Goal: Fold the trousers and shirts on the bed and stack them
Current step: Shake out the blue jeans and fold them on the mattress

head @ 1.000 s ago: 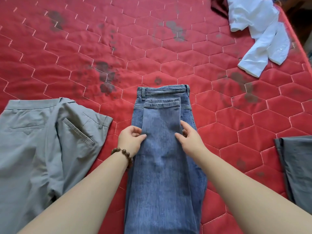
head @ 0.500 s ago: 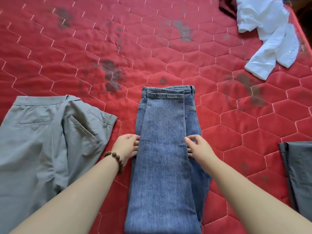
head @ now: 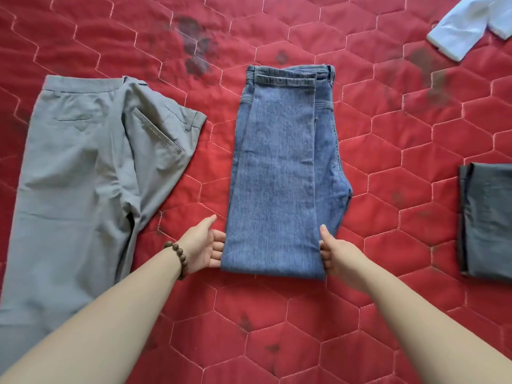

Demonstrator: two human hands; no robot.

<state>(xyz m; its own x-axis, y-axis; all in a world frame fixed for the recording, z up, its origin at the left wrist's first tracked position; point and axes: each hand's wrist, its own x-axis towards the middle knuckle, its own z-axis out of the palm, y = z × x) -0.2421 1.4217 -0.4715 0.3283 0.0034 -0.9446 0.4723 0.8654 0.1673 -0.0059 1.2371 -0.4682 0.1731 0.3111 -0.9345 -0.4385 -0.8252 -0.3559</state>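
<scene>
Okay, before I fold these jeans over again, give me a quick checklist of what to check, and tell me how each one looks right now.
1. Both hands on the near end of the jeans: ok. The left hand is at the left edge, the right hand at the right edge.
2. Grip secure: cannot tell. Fingertips slip under the fabric, hidden.
3. Hem meets waistband: ok, just short of it.
4. Layers flat: not ok. Lower layer bulges out on the right side.
5. Room on the red quilt ahead: ok.
6. Neighbours apart: ok. Grey trousers and the dark folded garment don't touch the jeans.
</scene>
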